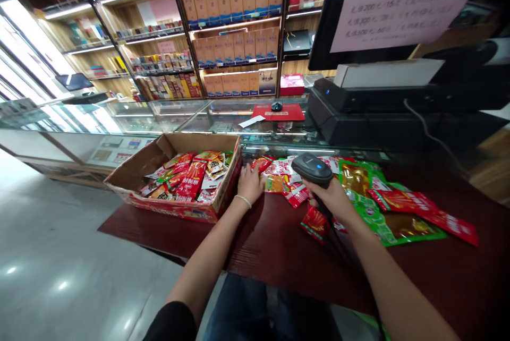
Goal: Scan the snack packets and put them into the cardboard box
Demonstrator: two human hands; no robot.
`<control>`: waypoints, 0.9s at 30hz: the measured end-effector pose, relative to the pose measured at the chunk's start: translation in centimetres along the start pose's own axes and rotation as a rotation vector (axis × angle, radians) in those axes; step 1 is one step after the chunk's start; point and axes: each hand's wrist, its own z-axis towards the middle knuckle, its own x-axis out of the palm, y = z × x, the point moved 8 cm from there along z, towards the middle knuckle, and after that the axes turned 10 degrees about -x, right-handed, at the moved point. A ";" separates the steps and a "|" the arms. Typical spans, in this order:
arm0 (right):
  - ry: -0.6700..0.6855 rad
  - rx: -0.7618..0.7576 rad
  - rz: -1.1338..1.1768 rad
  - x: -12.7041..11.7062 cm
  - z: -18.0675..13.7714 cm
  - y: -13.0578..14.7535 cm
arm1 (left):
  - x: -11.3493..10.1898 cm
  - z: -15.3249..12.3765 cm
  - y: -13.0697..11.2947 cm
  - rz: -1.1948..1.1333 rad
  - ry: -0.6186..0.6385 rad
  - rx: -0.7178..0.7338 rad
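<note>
In the head view, my right hand point(332, 197) is wrapped round the handle of a black barcode scanner point(313, 167), with a small blue light on its top. Its head points forward and left over several snack packets. My left hand point(251, 186) lies beside the cardboard box, fingers stretched out, near a red snack packet point(262, 163); whether they touch it I cannot tell. An orange and green packet point(277, 184) lies just right of that hand. Another red packet point(314, 223) sits below the scanner.
The cardboard box point(225, 197) holds many small snack packets point(193, 179). Larger green packets point(414, 228) and long red packets point(454, 222) lie on the dark red tabletop point(279, 250). Behind are a glass counter point(219, 118), a mouse point(276, 107) and a monitor point(330, 17).
</note>
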 end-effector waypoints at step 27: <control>-0.034 0.039 0.026 -0.3 0.0 0.9 | 5.2 1.0 -1.4 -1.450 0.321 -0.400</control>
